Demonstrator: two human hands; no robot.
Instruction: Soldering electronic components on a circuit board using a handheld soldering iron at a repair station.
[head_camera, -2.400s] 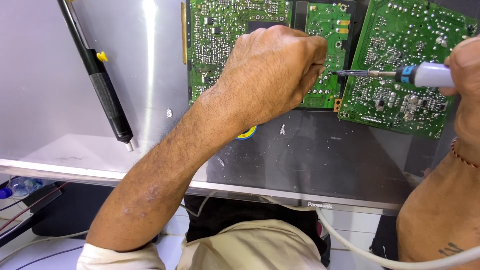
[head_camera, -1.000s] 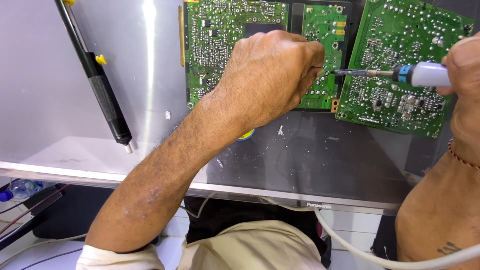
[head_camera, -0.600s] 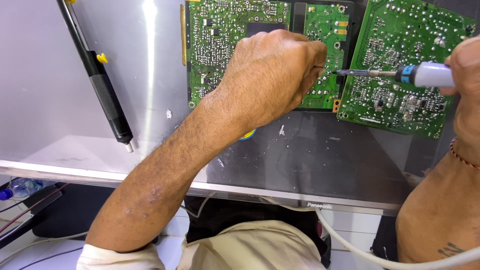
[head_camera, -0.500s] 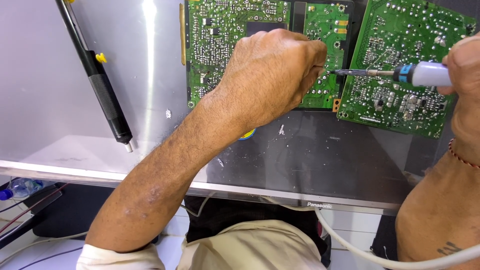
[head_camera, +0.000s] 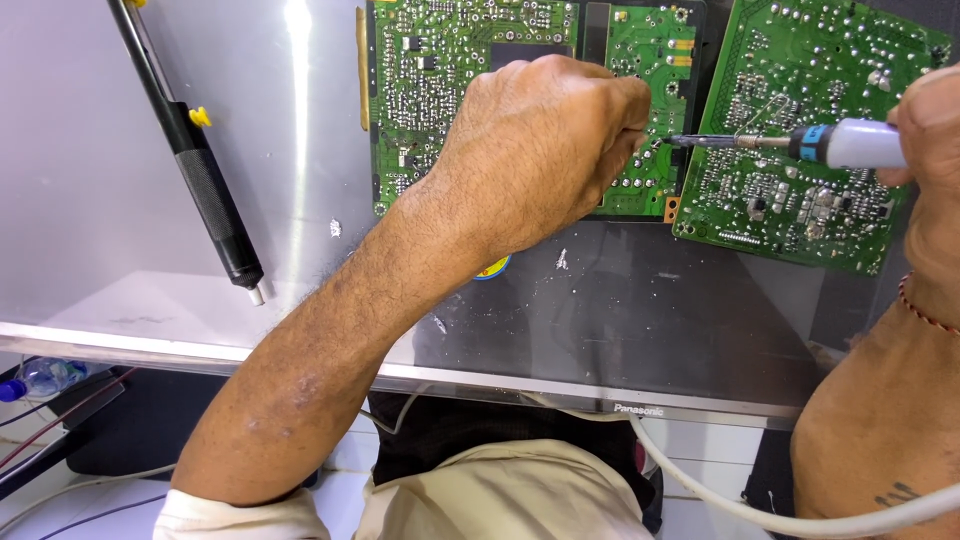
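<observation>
Soldering iron (head_camera: 800, 143), with a white handle and a blue collar, is gripped at its rear end by the right hand (head_camera: 925, 130) at the right edge of the view, and is held level so that its dark metal tip is aimed leftward. The tip is seen just above the gap between 2 green circuit boards, close to the knuckles of the left hand (head_camera: 545, 140). The left hand is curled into a loose fist over the middle circuit board (head_camera: 645, 60); whether anything is pinched in its fingertips cannot be told, since they are hidden under the hand. A second circuit board (head_camera: 790, 50) is laid tilted to the right, below the iron's shaft. Both boards are laid on a grey reflective panel (head_camera: 300, 120). A black desoldering pump (head_camera: 200, 170) with a yellow button is laid slantwise on the panel, well apart to the left. A white cable (head_camera: 720, 500) is draped across the lower right.
</observation>
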